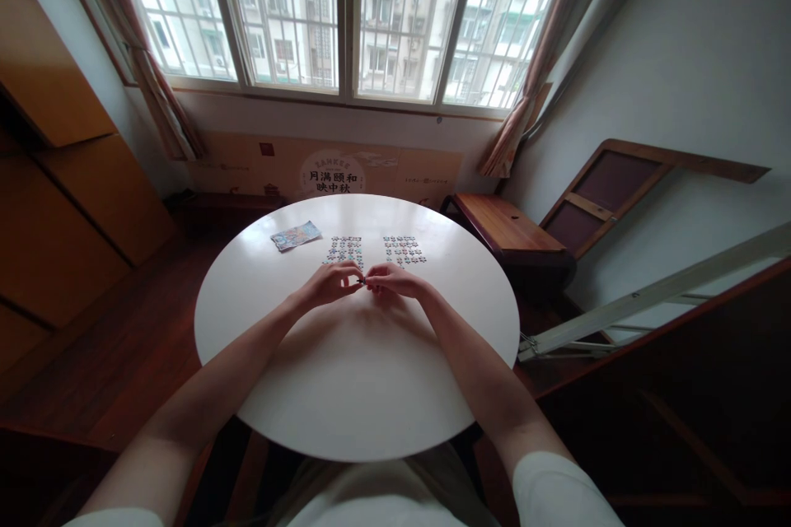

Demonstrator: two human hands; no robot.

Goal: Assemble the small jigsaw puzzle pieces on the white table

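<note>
My left hand (334,282) and my right hand (392,279) meet over the white round table. A small dark jigsaw piece (362,281) is pinched between the fingertips of both hands; whether it is one piece or two joined I cannot tell. Just beyond my left hand lies a group of jigsaw pieces (347,245) in loose rows. A second group of jigsaw pieces (404,247) is laid out beyond my right hand, with a gap between the groups. My hands hide the near edges of both groups.
Further left on the white table (364,395) rests a colourful picture sheet (297,236). A wooden bench (510,222) stands off the table's right side, near a metal ladder-like frame (655,292). Behind the table, a printed cardboard panel (383,167) leans below the barred window.
</note>
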